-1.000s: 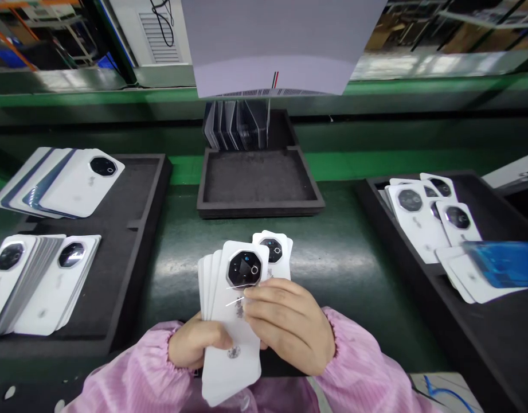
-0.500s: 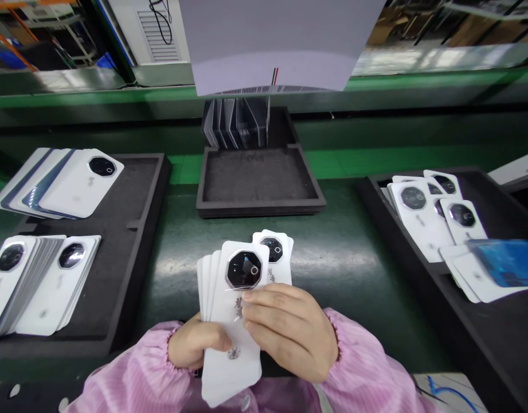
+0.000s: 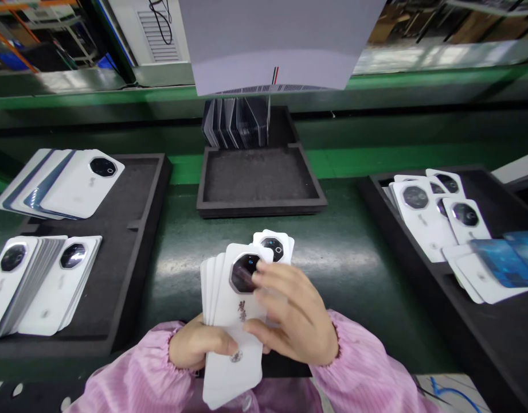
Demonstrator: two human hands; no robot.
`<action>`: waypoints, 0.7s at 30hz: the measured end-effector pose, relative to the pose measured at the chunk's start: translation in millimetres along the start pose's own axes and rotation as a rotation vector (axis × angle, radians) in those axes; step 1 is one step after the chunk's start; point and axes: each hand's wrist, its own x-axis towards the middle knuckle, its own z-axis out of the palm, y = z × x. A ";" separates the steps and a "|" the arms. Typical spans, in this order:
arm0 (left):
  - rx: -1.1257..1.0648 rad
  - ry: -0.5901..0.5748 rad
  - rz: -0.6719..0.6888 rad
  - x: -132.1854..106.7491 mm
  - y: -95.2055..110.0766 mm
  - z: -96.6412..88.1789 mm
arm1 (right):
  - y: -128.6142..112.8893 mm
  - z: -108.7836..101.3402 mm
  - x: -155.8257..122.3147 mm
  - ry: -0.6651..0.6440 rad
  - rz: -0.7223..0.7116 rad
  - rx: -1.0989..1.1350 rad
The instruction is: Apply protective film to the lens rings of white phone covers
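A fanned stack of white phone back covers (image 3: 233, 376) is in my left hand (image 3: 201, 346), its thumb pressed on the top cover near the round printed mark. The top cover has a dark octagonal camera window and dark printed characters. My right hand (image 3: 296, 315) hovers over or lightly touches the right side of this cover, fingers apart and somewhat blurred, partly hiding the camera window. More white back covers (image 3: 285, 238) stick out behind the stack to the right; what supports them is hidden.
A black tray (image 3: 154, 229) with white covers stands at left. Ahead, another black tray (image 3: 264, 205) has dark panels (image 3: 238, 123) upright at its back. The right tray (image 3: 375, 221) holds loose white covers and blue film-like pieces (image 3: 496, 261). A grey-white panel (image 3: 281, 46) hangs above.
My right hand has lifted and slid up toward the camera window, its fingers spreading, uncovering the printed characters. My left hand keeps hold of the stack.
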 end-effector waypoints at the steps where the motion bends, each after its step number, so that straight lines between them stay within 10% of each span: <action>1: 0.018 -0.009 -0.012 0.1 4.3 2.8 | 1.2 0.7 0.4 0.005 0.126 -0.011; 6: 0.061 -0.100 -0.104 1.0 17.0 10.8 | 18.9 -12.1 5.2 -0.134 0.729 0.271; 11: -0.054 -0.158 -0.064 -1.7 22.9 13.0 | 51.6 -41.8 5.0 0.833 0.876 0.391; 13: -0.103 -0.166 0.001 -3.0 24.7 13.2 | 59.6 -47.2 4.9 0.985 0.824 0.499; 21: -0.030 -0.248 0.081 -1.4 11.1 4.3 | 48.6 -28.4 5.2 0.508 0.947 0.804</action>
